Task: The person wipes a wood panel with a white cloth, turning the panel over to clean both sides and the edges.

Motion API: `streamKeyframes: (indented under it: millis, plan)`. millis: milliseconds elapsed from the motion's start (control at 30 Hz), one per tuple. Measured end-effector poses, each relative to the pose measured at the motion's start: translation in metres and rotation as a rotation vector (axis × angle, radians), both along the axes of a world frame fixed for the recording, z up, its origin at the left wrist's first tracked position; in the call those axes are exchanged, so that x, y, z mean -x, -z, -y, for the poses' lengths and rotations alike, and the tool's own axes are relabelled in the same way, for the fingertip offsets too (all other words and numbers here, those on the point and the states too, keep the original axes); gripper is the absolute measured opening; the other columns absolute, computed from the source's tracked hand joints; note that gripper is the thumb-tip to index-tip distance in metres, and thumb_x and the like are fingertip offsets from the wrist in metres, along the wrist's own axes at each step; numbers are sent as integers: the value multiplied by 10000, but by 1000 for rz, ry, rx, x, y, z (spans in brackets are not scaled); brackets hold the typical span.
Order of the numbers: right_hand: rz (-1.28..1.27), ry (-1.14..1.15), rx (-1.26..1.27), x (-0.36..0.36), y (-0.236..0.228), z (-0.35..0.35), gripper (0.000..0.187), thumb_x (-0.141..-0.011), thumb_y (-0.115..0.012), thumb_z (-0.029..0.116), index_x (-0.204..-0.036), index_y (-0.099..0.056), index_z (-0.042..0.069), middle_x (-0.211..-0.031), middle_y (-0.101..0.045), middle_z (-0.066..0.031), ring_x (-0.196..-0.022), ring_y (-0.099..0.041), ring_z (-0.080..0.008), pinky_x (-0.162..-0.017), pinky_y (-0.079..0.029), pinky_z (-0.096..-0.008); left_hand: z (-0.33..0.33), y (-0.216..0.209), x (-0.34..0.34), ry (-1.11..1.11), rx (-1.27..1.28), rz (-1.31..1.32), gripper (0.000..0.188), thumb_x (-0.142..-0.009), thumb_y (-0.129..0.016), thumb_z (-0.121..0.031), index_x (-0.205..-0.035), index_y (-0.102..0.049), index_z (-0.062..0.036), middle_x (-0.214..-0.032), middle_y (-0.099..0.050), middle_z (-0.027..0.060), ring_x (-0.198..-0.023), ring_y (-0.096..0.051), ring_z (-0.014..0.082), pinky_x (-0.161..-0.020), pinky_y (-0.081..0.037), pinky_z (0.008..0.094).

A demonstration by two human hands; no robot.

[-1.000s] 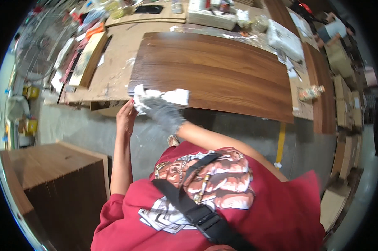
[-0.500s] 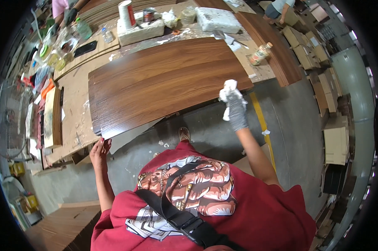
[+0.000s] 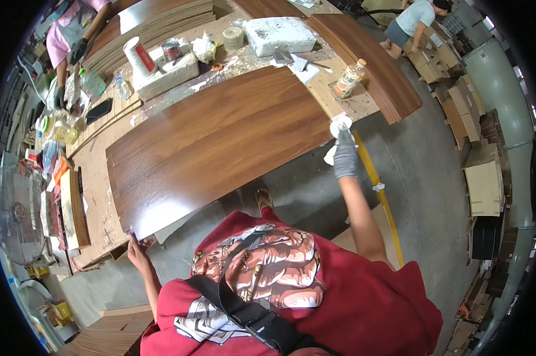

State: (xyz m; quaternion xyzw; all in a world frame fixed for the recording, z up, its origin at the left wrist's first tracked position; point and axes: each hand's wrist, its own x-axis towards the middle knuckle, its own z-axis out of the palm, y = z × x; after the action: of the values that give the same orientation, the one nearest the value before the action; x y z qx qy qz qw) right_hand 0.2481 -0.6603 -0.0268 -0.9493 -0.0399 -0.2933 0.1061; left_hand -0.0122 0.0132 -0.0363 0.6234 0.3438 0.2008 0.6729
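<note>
Wood panel (image 3: pixel 220 142) passable, far and right sides blocked

Free passage given above its flat top. Far side obstructed by foam block (image 3: pixel 176 78) carrying white cylinder (image 3: pixel 139 55); right side by bottle (image 3: pixel 349 79) and stacked boards (image 3: pixel 369 65); near-right corner occupied by gloved right hand (image 3: pixel 345 156) and white cloth (image 3: pixel 340 125).

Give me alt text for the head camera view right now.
A gray-gloved right hand holds a white wad at the near right corner of a brown wood-grain panel on a cluttered workbench; the bare left hand is at the near left corner.
</note>
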Motion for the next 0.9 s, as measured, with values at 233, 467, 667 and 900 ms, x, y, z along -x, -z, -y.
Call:
streamKeyframes:
  millis: [233,467,667,900]
  plan:
    - [139,-117,-811,-87,-58,102,406,-962,-445,56,-1355,-527,2,-1368,-564,-188,-1281,-514,-301,-1119,-348,-385,7,31,3,-351,-37,14,446,-1052,-448,-402,-1119,-605,10,-683,-516,15,-567,-482,118,-532,-499,305]
    - [259,-104,-190,-264,-146,147,351,-965,-429,108,-1268,-577,12,-1408,-501,-211,-1351,-429,-337,-1123,-342,-374,36,28,-26,-540,8,101,437,-1032,-474,-445,-875,-525,-40,-683,-513,38,-564,-488,146,-534,-481,313]
    - [-5,-167,-154,-300,-109,118,326,-944,-530,136,-1246,-585,26,-1206,-633,-195,-1123,-606,-309,-1005,-449,-395,58,27,-10,-722,-5,76,457,-1030,-488,-415,-806,-469,-17,-656,-489,68,-532,-456,171,-511,-426,306]
    - [-261,45,52,-285,-117,119,476,-823,-707,209,-1272,-570,127,-1157,-564,-214,-1131,-536,-396,-969,-454,-476,39,20,-1,-739,-2,115,444,-1042,-450,-416,-813,-462,-35,-648,-467,54,-552,-460,181,-535,-442,322]
